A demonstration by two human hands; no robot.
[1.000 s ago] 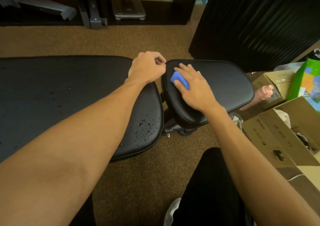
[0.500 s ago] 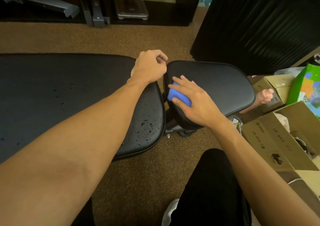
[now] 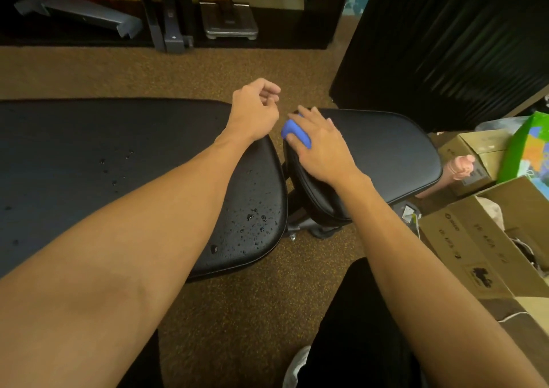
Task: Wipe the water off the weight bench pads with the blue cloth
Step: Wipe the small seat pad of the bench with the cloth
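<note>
The blue cloth (image 3: 294,132) is pressed under the right hand (image 3: 322,147), whose fingers lie fairly straight and spread over it, with the thumb alongside. The cloth is bunched at the left end of the small pad (image 3: 386,150), beside the gap. It is judged soft, light and easily crumpled, so it is best kept under a flat palm rather than pinched. The right forearm is stretched forward. The left hand (image 3: 255,110) is held loosely curled and empty over the end of the long pad (image 3: 89,150), where droplets (image 3: 252,218) are seen.
</note>
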